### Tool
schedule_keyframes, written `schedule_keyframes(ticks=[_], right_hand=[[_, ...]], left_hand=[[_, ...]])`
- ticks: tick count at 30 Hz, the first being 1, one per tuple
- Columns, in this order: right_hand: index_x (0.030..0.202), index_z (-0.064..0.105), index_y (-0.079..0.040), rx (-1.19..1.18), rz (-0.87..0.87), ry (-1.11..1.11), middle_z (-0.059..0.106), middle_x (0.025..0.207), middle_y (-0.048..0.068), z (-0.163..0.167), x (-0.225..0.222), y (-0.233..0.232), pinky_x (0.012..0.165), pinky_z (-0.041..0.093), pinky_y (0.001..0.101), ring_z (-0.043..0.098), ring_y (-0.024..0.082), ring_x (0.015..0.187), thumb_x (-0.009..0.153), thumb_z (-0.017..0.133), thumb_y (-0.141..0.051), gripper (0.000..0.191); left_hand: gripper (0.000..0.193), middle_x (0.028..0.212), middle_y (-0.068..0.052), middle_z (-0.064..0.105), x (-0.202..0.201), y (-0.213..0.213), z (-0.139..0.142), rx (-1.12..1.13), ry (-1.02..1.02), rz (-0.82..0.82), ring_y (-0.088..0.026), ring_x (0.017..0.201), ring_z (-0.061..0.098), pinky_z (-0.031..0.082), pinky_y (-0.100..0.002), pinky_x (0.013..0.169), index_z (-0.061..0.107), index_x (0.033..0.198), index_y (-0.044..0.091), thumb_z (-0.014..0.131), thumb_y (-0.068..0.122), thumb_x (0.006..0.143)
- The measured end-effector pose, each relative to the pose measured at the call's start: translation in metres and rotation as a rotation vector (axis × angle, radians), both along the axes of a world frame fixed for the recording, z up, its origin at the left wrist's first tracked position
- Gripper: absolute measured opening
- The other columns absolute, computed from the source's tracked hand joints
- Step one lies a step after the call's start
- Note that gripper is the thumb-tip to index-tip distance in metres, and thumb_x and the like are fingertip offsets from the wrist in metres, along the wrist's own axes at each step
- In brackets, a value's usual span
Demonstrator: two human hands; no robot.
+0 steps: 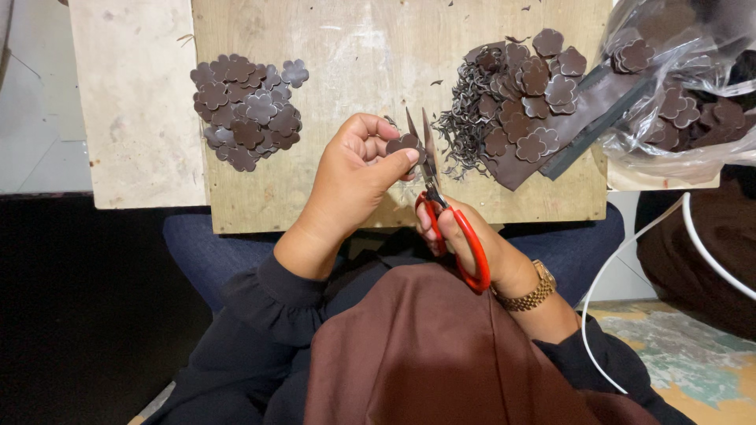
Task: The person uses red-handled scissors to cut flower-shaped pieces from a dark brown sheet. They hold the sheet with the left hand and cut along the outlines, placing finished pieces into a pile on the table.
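Note:
My left hand pinches a small dark brown flower-shaped leather piece between thumb and fingers over the wooden board. My right hand grips red-handled scissors; their blades are parted and point up around the piece's right edge. A gold watch sits on my right wrist.
A pile of cut brown flower pieces lies at the board's left. Right of the scissors are thin trimmings, more flower shapes and a brown strip. A clear plastic bag of pieces sits far right. A white cable curves by my right arm.

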State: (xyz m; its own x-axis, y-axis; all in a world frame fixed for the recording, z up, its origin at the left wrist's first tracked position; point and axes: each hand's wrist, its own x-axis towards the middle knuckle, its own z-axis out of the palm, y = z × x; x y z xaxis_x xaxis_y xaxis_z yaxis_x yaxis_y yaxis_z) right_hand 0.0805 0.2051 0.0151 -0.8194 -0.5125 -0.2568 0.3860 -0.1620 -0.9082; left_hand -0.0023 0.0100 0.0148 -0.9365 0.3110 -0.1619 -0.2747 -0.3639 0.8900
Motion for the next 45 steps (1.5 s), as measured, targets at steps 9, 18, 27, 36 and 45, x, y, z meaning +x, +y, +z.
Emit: schedule_keyframes(ticks=[9, 18, 27, 36, 45], right_hand=[[0.096, 0.05, -0.009, 0.089, 0.015, 0.13, 0.044, 0.078, -0.003, -0.002, -0.001, 0.003, 0.058, 0.038, 0.0222, 0.039, 0.008, 0.065, 0.104, 0.043, -0.061, 0.053], [0.094, 0.051, -0.008, 0.144, 0.021, 0.139, 0.044, 0.074, -0.004, -0.006, 0.001, 0.009, 0.056, 0.035, 0.0224, 0.038, 0.007, 0.064, 0.105, 0.046, -0.056, 0.05], [0.095, 0.051, -0.008, 0.14, 0.013, 0.111, 0.046, 0.076, -0.003, -0.009, 0.0, 0.008, 0.056, 0.039, 0.0229, 0.041, 0.007, 0.064, 0.105, 0.048, -0.053, 0.047], [0.101, 0.052, -0.009, 0.107, 0.087, 0.131, 0.045, 0.079, -0.003, -0.006, -0.003, 0.012, 0.064, 0.042, 0.0238, 0.041, 0.008, 0.07, 0.104, 0.047, -0.052, 0.044], [0.098, 0.051, -0.009, 0.112, 0.076, 0.169, 0.045, 0.079, -0.003, -0.006, -0.004, 0.012, 0.064, 0.04, 0.0241, 0.041, 0.009, 0.071, 0.103, 0.044, -0.063, 0.055]], left_hand=[[0.028, 0.091, -0.008, 0.07, -0.002, -0.008, 0.005, -0.07, 0.026, -0.032, -0.01, 0.076, 0.067, 0.058, -0.025, 0.07, 0.051, 0.112, -0.001, 0.071, -0.002, 0.092], [0.03, 0.092, -0.005, 0.07, -0.002, -0.009, 0.007, -0.089, 0.033, -0.03, -0.007, 0.076, 0.064, 0.052, -0.021, 0.068, 0.052, 0.113, 0.0, 0.071, -0.004, 0.09], [0.032, 0.094, -0.006, 0.069, -0.002, -0.008, 0.01, -0.109, 0.037, -0.025, -0.008, 0.08, 0.065, 0.054, -0.022, 0.072, 0.051, 0.117, 0.0, 0.07, -0.003, 0.091], [0.043, 0.089, -0.011, 0.07, -0.003, -0.011, 0.024, -0.197, -0.026, -0.076, -0.012, 0.077, 0.071, 0.057, -0.023, 0.068, 0.046, 0.121, -0.001, 0.072, 0.0, 0.087], [0.045, 0.09, -0.01, 0.072, -0.005, -0.011, 0.023, -0.253, 0.0, -0.085, -0.012, 0.077, 0.071, 0.055, -0.023, 0.065, 0.047, 0.121, -0.002, 0.075, 0.004, 0.086]])
